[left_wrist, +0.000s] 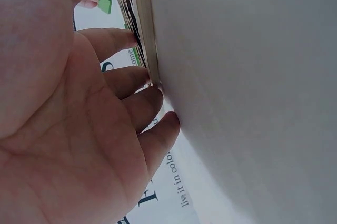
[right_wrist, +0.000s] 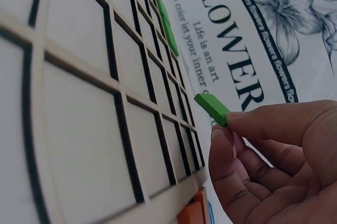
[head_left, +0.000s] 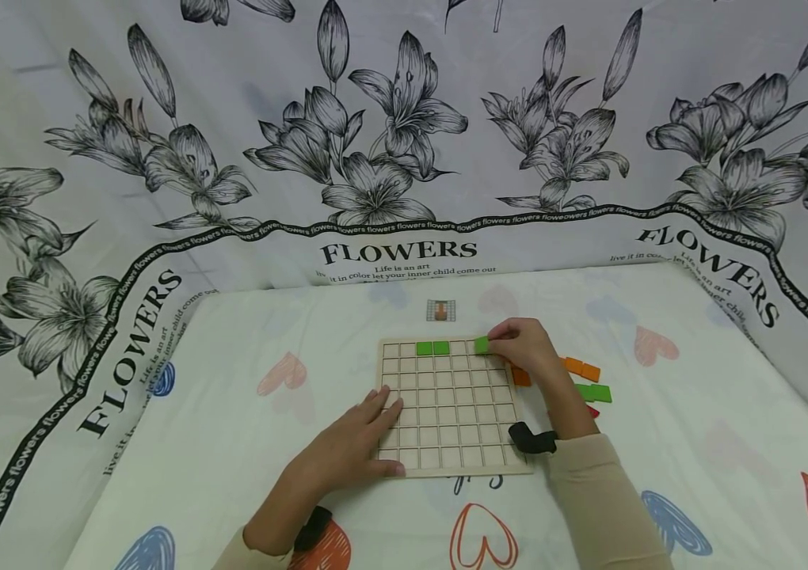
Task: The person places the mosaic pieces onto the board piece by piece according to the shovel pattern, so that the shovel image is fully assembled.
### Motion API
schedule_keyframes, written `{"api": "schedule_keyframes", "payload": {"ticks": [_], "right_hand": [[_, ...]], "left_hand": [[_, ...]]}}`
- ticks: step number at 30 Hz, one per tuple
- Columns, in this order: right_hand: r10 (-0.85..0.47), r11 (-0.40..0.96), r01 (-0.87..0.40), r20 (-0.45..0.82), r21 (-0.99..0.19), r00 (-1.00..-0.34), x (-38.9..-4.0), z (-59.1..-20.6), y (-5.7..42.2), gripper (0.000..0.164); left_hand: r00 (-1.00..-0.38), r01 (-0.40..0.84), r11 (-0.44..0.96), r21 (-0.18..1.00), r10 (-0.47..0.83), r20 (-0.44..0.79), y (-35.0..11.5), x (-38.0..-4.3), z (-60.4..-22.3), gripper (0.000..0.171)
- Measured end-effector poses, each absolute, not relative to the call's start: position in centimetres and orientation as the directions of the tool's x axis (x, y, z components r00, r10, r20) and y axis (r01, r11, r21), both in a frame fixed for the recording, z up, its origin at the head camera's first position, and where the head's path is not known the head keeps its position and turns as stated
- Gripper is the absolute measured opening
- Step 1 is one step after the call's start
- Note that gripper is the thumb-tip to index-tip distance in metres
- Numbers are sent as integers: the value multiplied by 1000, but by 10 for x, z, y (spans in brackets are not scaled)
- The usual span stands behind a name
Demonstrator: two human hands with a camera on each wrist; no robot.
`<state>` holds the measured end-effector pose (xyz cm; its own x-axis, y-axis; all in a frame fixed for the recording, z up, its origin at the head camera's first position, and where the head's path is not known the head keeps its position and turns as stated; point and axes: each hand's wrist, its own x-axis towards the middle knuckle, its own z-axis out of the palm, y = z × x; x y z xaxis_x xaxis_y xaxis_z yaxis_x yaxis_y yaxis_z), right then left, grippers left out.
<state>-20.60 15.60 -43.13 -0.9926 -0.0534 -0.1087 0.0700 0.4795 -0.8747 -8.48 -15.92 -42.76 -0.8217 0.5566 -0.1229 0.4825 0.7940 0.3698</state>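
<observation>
My right hand [head_left: 524, 346] pinches a green square tile [right_wrist: 213, 108] between thumb and fingertips, over the top right corner of a wooden grid board [head_left: 447, 412]. In the right wrist view the tile is tilted, close above the board's far edge. Two green tiles [head_left: 432, 348] sit side by side in the board's top row. My left hand [head_left: 350, 439] rests along the board's left side, fingers spread and touching its edge, thumb at the lower left corner. The left wrist view shows those fingertips [left_wrist: 171, 121] down by the board's rim.
Right of the board lie orange tiles [head_left: 581, 369], green tiles [head_left: 593, 393] and a red tile [head_left: 592, 412], partly behind my right forearm. Another orange tile [head_left: 521, 377] is against the board's right edge. A small picture card [head_left: 440, 310] lies beyond the board on the heart-patterned cloth [head_left: 233, 443].
</observation>
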Motion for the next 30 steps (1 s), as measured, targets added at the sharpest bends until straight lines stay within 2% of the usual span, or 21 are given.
{"api": "schedule_keyframes", "payload": {"ticks": [8, 19, 30], "right_hand": [[-60, 424, 78, -114, -902, -992, -211, -434, 142, 15], [-52, 495, 87, -129, -864, -990, -211, -436, 134, 14], [29, 476, 55, -47, -878, -998, -211, -440, 128, 13]], "left_hand": [[-819, 488, 791, 370, 561, -121, -159, -85, -427, 92], [-817, 494, 784, 376, 566, -107, -159, -86, -428, 91], [-811, 502, 772, 390, 577, -98, -160, -85, -426, 90]]}}
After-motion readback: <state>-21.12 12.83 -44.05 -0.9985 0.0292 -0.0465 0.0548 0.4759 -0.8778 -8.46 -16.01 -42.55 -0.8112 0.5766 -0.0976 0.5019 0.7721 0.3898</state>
